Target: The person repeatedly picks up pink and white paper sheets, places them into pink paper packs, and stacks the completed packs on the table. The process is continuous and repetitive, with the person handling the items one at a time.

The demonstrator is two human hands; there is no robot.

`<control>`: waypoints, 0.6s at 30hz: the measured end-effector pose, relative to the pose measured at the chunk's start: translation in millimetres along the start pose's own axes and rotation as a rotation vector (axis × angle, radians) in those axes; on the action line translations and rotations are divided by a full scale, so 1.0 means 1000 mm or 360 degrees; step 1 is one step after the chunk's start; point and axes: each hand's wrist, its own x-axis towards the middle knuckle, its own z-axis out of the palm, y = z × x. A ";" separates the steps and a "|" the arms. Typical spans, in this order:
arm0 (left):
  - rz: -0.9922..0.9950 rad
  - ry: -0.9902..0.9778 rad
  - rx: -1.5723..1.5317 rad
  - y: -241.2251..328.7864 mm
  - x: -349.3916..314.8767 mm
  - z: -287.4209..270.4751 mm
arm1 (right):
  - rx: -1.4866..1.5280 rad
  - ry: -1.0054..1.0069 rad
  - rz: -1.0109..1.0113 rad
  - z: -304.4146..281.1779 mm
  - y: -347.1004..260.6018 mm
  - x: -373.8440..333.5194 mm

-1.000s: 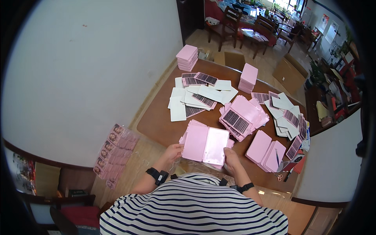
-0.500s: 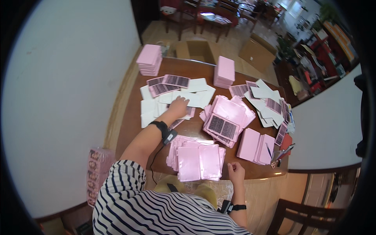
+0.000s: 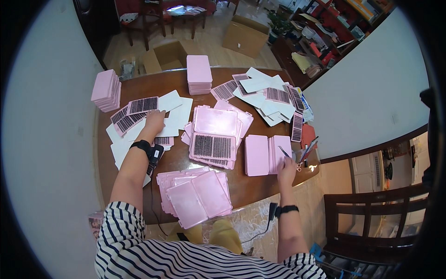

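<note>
My left hand lies bent over a spread of white cards on the left of the table. Its fingers curl down; whatever is under them is hidden. Beside it lie pink cards with rows of black, lash-like strips. My right hand has its fingertips closed at the lower end of dark tweezers, which rest on a pile of shut pink cases. Between my hands sits an open pink case with black lash strips in its lower half, on top of other cases. Nearer me are open, empty pink cases.
Stacks of pink cases stand along the far edge. More white cards and lash cards lie at the far right. Scissors and a red item are near the right edge. Cardboard boxes sit beyond the table.
My right hand has moved from the table's front edge up to the tweezers on the pink cases. My left hand stays over the white cards. The view has turned right.
</note>
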 end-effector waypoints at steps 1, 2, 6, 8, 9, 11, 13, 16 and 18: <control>0.0019 0.0058 -0.0026 -0.001 -0.001 -0.001 | -0.0061 0.0034 0.0000 0.006 0.004 0.011; 0.0011 0.0101 -0.0015 -0.003 -0.003 -0.001 | -0.0138 -0.0007 0.0029 0.011 0.007 0.019; -0.0048 0.0310 0.0093 -0.006 -0.017 -0.002 | -0.0267 -0.0102 0.0110 0.025 0.013 0.041; -0.0105 0.0231 0.0182 -0.007 -0.020 -0.003 | -0.0235 -0.0127 0.0085 0.025 0.013 0.044; -0.0113 0.0148 0.0148 -0.007 -0.020 -0.005 | -0.0174 -0.0125 0.0083 0.024 0.013 0.045; -0.0143 0.0004 0.0122 -0.008 -0.019 -0.007 | -0.0132 -0.0122 0.0139 0.021 0.010 0.045; -0.0160 0.0021 0.0060 -0.009 -0.020 -0.010 | 0.0094 -0.0169 0.0229 0.017 0.005 0.043; -0.0147 -0.0082 0.0024 -0.009 -0.022 -0.013 | 0.0291 -0.0178 0.0316 0.009 -0.003 0.035; -0.0115 -0.0138 0.0032 -0.009 -0.022 -0.015 | 0.0334 -0.0146 0.0307 0.004 -0.008 0.029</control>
